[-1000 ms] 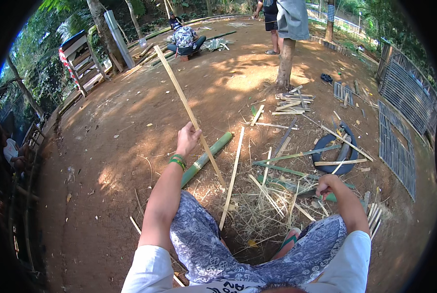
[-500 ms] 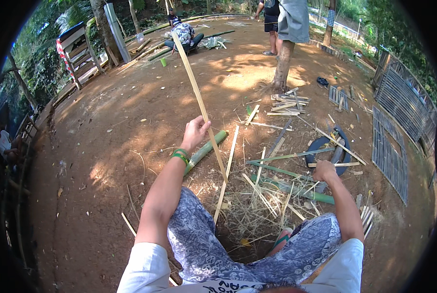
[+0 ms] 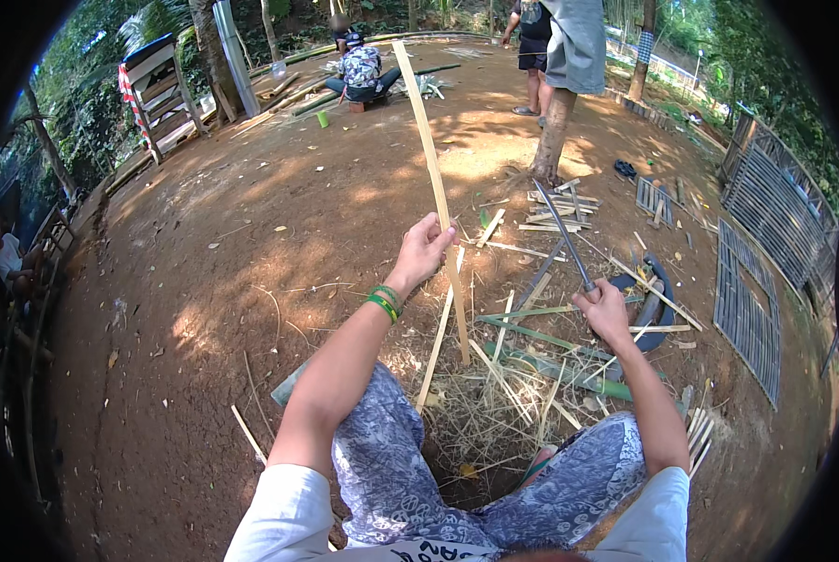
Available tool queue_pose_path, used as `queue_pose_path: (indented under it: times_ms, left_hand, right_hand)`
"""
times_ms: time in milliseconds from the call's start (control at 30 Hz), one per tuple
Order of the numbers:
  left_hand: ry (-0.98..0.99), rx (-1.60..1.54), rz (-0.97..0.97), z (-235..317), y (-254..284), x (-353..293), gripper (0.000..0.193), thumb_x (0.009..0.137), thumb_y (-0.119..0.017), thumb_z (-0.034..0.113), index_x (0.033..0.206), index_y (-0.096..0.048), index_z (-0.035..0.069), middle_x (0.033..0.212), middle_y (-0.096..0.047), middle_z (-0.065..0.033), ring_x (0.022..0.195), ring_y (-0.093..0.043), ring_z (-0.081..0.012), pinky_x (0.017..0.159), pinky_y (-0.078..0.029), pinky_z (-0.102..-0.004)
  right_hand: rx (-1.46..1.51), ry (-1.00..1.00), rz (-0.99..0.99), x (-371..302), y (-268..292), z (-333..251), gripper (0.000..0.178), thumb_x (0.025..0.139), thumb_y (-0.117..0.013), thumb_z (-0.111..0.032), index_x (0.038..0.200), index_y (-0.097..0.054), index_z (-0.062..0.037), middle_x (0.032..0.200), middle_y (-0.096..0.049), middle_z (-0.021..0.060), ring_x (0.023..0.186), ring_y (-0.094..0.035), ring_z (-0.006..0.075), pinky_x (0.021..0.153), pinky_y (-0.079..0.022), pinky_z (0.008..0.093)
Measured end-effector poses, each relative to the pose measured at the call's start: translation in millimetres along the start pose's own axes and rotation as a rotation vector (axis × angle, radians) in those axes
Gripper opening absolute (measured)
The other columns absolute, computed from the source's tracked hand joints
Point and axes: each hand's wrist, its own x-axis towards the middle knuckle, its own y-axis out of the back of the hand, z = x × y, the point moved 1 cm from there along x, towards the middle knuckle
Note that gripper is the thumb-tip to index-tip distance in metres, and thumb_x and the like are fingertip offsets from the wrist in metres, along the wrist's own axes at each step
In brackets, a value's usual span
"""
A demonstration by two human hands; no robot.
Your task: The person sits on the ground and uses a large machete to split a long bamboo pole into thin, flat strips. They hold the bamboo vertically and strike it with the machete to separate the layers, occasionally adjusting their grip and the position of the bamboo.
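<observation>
My left hand (image 3: pixel 423 251) grips a long, flat bamboo strip (image 3: pixel 426 131) around its middle. The strip stands nearly upright, its top leaning left and its lower end near the ground litter. In my right hand (image 3: pixel 603 309) is a long-bladed knife (image 3: pixel 564 231), its dark narrow blade slanting up and to the left, apart from the strip. Below the hands lie thin bamboo shavings (image 3: pixel 485 412) and loose strips. A green bamboo piece (image 3: pixel 291 384) shows beside my left forearm, mostly hidden by it.
A black tire-like ring (image 3: pixel 668 318) lies right of my right hand. Split bamboo pieces (image 3: pixel 560 211) are heaped by a tree trunk (image 3: pixel 552 140). Slatted bamboo panels (image 3: pixel 749 309) are at the right. One person (image 3: pixel 360 70) sits far off; another (image 3: pixel 534 56) stands near the tree.
The knife has swung up, its blade now pointing up and left. My left hand and the bamboo strip have shifted right. The green bamboo piece is now mostly behind my left arm.
</observation>
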Motion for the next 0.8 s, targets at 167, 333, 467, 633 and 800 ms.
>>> queue_pose_path:
  times_ms: [167,333,467,633,800]
  left_hand:
    - [0.028,-0.001,-0.041,6.6,-11.5,-1.1,0.016,0.099,-0.059,0.017,0.110,-0.059,0.005,0.090,-0.069,-0.0029,0.083,-0.064,-0.0099,0.069,-0.055,-0.0279]
    - [0.034,0.093,-0.126,7.2,-27.3,0.1,0.015,0.097,-0.064,0.017,0.103,-0.063,0.004,0.092,-0.066,-0.0015,0.084,-0.064,-0.0098,0.070,-0.056,-0.0278]
    - [-0.020,0.193,-0.211,3.1,-44.8,1.6,0.016,0.096,-0.066,0.018,0.099,-0.064,0.002,0.084,-0.065,-0.0003,0.077,-0.060,-0.0082,0.069,-0.055,-0.0277]
    - [-0.005,0.116,-0.400,0.4,-61.3,-1.3,0.017,0.095,-0.068,0.019,0.094,-0.065,0.002,0.075,-0.063,0.0012,0.069,-0.057,-0.0063,0.064,-0.050,-0.0249]
    - [0.056,0.150,-0.541,2.2,-78.1,-6.0,0.021,0.094,-0.070,0.020,0.089,-0.070,0.000,0.075,-0.063,-0.0004,0.069,-0.058,-0.0072,0.061,-0.049,-0.0248]
  right_hand:
    - [0.396,-0.078,-0.103,-2.9,-15.9,-25.0,0.025,0.083,-0.077,-0.019,0.082,-0.060,-0.0012,0.061,-0.059,0.0030,0.049,-0.051,0.0096,0.046,-0.039,0.0277]
    - [0.608,-0.026,-0.103,-3.6,-29.5,-46.1,0.023,0.085,-0.077,-0.017,0.083,-0.059,-0.0026,0.063,-0.058,0.0005,0.046,-0.048,0.0071,0.042,-0.037,0.0246]
    - [0.691,-0.043,-0.094,-1.1,-32.2,-56.0,0.022,0.086,-0.076,-0.016,0.086,-0.058,-0.0039,0.070,-0.064,0.0029,0.047,-0.050,0.0068,0.042,-0.039,0.0236]
    - [0.811,-0.060,-0.046,1.1,-34.0,-69.0,0.024,0.085,-0.077,-0.013,0.089,-0.055,-0.0057,0.090,-0.072,0.0086,0.049,-0.052,0.0066,0.043,-0.041,0.0222]
    - [0.860,-0.036,-0.026,5.8,-39.4,-64.8,0.025,0.084,-0.077,-0.009,0.091,-0.053,-0.0060,0.098,-0.073,0.0118,0.051,-0.053,0.0069,0.045,-0.044,0.0223]
